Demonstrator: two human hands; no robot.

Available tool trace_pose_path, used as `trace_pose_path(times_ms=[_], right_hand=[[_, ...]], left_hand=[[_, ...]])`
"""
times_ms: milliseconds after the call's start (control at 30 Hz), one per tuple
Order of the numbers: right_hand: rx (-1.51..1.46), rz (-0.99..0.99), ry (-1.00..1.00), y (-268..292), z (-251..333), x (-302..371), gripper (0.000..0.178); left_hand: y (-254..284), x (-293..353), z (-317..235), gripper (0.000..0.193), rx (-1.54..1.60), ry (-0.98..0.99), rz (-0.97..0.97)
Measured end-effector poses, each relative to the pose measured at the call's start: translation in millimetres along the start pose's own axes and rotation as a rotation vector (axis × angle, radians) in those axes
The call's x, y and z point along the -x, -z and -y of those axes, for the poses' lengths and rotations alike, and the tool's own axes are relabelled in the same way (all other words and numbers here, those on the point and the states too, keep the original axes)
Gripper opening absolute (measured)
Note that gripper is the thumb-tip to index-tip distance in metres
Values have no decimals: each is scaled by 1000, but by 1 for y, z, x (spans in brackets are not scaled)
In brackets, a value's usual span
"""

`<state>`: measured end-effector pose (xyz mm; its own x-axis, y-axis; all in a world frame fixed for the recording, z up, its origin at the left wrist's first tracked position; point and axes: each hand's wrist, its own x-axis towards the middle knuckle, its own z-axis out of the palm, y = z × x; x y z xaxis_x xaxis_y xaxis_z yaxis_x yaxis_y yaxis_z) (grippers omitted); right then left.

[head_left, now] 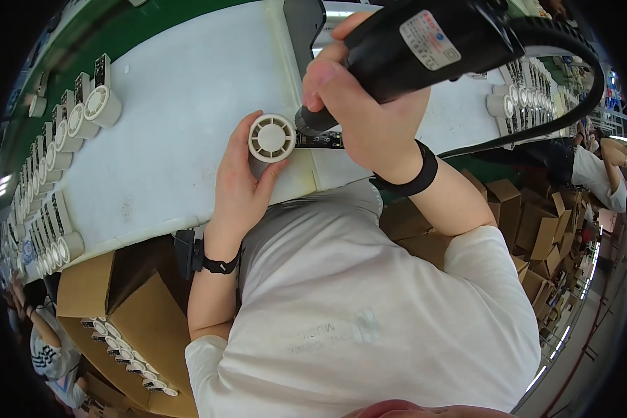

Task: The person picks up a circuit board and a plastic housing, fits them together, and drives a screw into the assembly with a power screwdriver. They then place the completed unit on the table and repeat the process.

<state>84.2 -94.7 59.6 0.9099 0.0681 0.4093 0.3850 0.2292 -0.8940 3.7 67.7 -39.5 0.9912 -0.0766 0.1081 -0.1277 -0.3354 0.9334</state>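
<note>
A white round fan housing (272, 138) with spoked openings sits at the work surface's near edge, its open face up. My left hand (240, 184) grips it, thumb and fingers on opposite sides. A dark narrow circuit board (324, 141) extends from the housing to the right, partly hidden by my right hand. My right hand (369, 115) is wrapped round a black corded electric screwdriver (397, 56), tilted with its nose down at the left. That nose is close to the joint of housing and board; whether it touches cannot be made out.
Rows of similar white fan units (83, 118) line the green belt at the left, with more units (515, 97) at the right. An open carton (83, 285) holding units stands below left; more cartons (536, 223) stand right. The thick black cord (592, 83) loops across the right side.
</note>
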Motion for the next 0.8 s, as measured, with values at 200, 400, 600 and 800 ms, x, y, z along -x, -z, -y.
trace_pose_path(times_ms=[200, 400, 600, 800], right_hand=[[162, 138, 47, 6, -4, 2, 24], [210, 176, 36, 10, -9, 3, 30], [118, 103, 47, 13, 9, -1, 26], [96, -269, 122, 46, 51, -28, 36]], left_hand=[[-1, 1, -1, 67, 3, 26, -3], [-2, 0, -4, 66, -59, -6, -22], [-1, -3, -9, 66, -112, -63, -6], [-5, -1, -7, 67, -124, -88, -61]])
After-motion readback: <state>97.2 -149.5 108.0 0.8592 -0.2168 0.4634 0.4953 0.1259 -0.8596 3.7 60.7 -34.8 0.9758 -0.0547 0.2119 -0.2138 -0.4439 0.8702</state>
